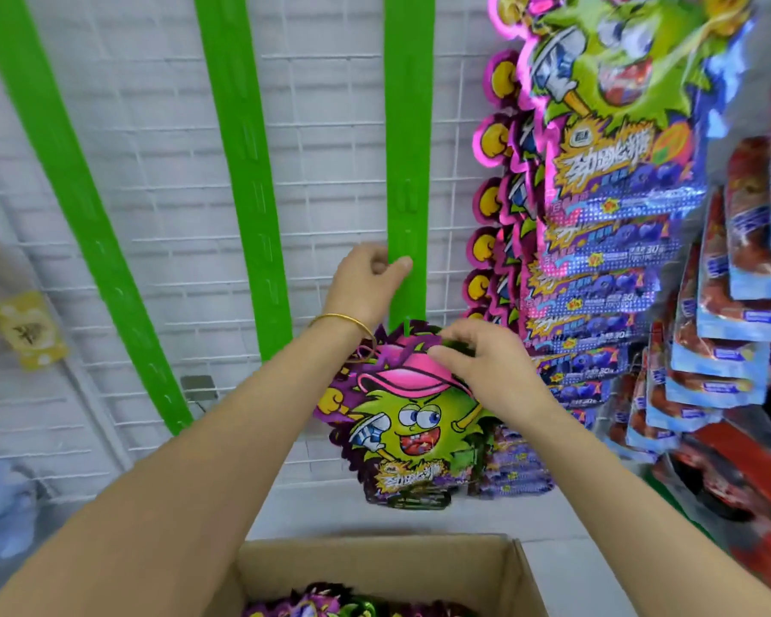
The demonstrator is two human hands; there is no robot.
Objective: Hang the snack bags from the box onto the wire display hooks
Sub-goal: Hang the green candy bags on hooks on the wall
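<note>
- Cardboard box [375, 567] is sitting open nearest the camera, with more snack bags [330, 607] lying inside. A fumbled bag is likely landing beside the box, not back in it.
- Right hand [477, 367] is pinching the top edge of the snack bag [401, 420], fingers curled over its header. The bag is hanging at the lower end of the green clip strip [408, 171].
- The fingers are covering the hang hole, so I cannot tell whether it is catching a tab. Letting go too soon is risking a drop; tugging hard is risking a torn header.
- Left hand [366, 278] is pinching the strip between thumb and curled fingers just above the bag. If that pinch is slipping, the strip is swinging and the tab is missing the hole.
- Loaded strip of bags [597, 216] is hanging just right of the right hand; a sideways nudge is risking knocked-off bags.
- Wire grid panel [152, 171] is standing behind everything.
</note>
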